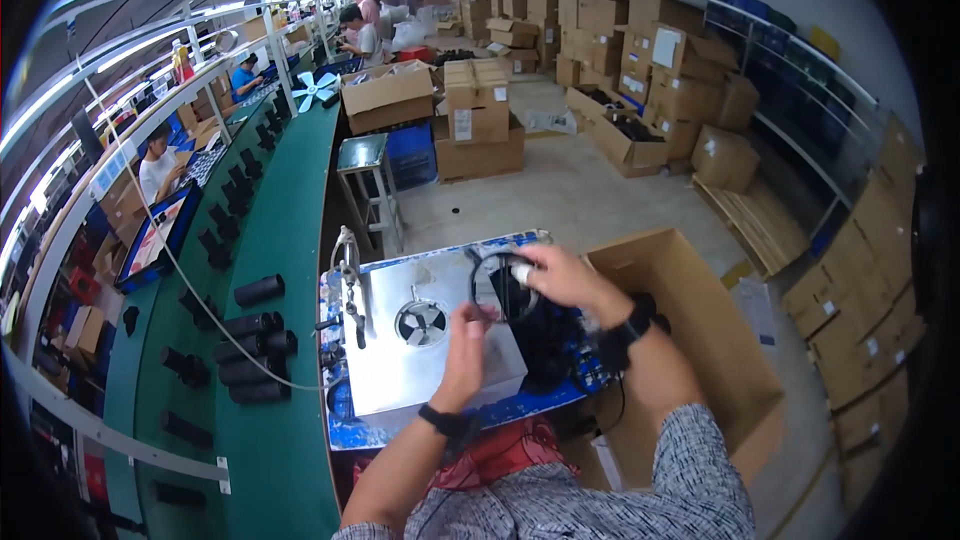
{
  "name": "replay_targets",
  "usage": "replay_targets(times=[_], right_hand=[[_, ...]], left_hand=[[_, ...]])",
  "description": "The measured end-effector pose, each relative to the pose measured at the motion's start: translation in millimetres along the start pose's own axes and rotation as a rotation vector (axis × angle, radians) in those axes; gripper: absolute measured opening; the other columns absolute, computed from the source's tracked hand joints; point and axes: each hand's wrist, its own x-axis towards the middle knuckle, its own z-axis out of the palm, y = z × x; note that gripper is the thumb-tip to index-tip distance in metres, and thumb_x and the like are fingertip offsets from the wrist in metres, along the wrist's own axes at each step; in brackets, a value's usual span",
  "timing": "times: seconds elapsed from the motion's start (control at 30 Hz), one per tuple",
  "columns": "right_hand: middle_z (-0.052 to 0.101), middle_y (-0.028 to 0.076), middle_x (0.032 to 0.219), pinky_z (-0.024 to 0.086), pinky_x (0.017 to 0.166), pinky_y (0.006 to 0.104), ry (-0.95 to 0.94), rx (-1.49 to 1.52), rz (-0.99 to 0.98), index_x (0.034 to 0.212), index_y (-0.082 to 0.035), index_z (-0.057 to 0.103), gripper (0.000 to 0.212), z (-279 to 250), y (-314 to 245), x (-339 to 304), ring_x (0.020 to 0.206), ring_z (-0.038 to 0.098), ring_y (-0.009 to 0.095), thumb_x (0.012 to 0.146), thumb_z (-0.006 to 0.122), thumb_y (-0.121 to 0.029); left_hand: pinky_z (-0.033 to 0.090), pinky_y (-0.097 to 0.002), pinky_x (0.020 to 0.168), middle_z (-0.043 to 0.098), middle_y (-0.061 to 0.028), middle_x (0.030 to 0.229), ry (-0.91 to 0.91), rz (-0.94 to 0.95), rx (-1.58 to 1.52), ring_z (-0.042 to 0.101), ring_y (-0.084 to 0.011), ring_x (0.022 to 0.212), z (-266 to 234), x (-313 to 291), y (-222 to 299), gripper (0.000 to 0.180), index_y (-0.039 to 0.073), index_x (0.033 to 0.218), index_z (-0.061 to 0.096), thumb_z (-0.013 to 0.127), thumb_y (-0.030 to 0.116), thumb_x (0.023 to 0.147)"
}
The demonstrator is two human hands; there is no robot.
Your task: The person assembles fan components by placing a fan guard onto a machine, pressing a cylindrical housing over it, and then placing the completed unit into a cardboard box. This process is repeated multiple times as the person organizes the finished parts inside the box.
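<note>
My right hand (565, 280) grips the upper right of a black ring-shaped part (475, 285) with bars across its middle. The fingers of my left hand (463, 355) are closed at the ring's lower left edge. Something white shows by my right fingertips; I cannot make out what it is. Under my hands stands a silver metal box (385, 375), with a round opening (422, 323) in its top that shows a spoked metal piece. A metal toggle clamp (350, 275) rises at the box's left. Dark parts (550, 345) are heaped to its right.
A worn blue bench (350, 435) carries the box. At right is a large open carton (690, 380). On the left runs a green conveyor (285, 440) with black cylinders (255, 370). A metal stool (362, 152) and stacked cartons (480, 105) stand ahead; people work beyond the conveyor.
</note>
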Motion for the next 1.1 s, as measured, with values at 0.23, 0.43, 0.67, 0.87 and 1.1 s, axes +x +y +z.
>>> replay_targets(times=[0.23, 0.43, 0.67, 0.87, 1.1], right_hand=[[0.073, 0.01, 0.106, 0.054, 0.078, 0.0326, 0.069, 0.185, 0.06, 0.129, 0.003, 0.067, 0.03, 176.6, -150.8, -106.4, 0.088, 0.065, 0.014, 0.101, 0.065, -0.009], [0.071, 0.008, 0.102, 0.053, 0.069, 0.0306, 0.126, 0.429, 0.288, 0.128, 0.001, 0.067, 0.03, 278.6, -216.1, -143.4, 0.081, 0.062, 0.009, 0.101, 0.071, -0.01], [0.068, 0.014, 0.095, 0.055, 0.068, 0.0386, 0.211, -0.15, -0.325, 0.11, 0.0, 0.073, 0.023, 308.3, -278.2, -164.8, 0.076, 0.067, 0.03, 0.09, 0.079, -0.011], [0.065, 0.013, 0.096, 0.058, 0.072, 0.045, 0.181, -0.331, -0.214, 0.101, -0.002, 0.072, 0.02, 329.3, -275.9, -194.5, 0.083, 0.07, 0.035, 0.083, 0.076, -0.009], [0.063, 0.014, 0.095, 0.058, 0.072, 0.0466, 0.101, -0.529, -0.164, 0.095, -0.002, 0.069, 0.015, 302.1, -249.4, -221.6, 0.084, 0.07, 0.036, 0.082, 0.074, -0.007]], left_hand=[[0.061, -0.0458, 0.101, 0.068, -0.0195, 0.134, 0.14, -0.316, -0.629, 0.069, -0.0268, 0.122, -116.6, -144.0, 63.0, 0.054, 0.002, 0.154, 0.045, 0.066, 0.011, 0.106], [0.063, -0.0393, 0.098, 0.07, -0.0176, 0.128, 0.19, -0.385, -0.68, 0.072, -0.0236, 0.115, -189.8, -234.1, 80.5, 0.059, 0.0, 0.151, 0.045, 0.07, -0.006, 0.098], [0.062, -0.0341, 0.096, 0.071, -0.0126, 0.123, 0.217, -0.423, -0.586, 0.072, -0.0177, 0.111, -209.7, -294.8, 101.1, 0.059, -0.002, 0.149, 0.045, 0.072, -0.008, 0.096], [0.058, -0.0292, 0.093, 0.071, -0.0086, 0.117, 0.265, -0.31, -0.332, 0.07, -0.0129, 0.107, -174.8, -320.4, 98.1, 0.067, 0.0, 0.153, 0.043, 0.073, -0.006, 0.094], [0.055, -0.0263, 0.088, 0.072, -0.0057, 0.11, 0.29, -0.222, -0.068, 0.066, -0.0099, 0.099, -114.9, -315.8, 88.9, 0.085, 0.01, 0.169, 0.034, 0.072, -0.004, 0.094]])
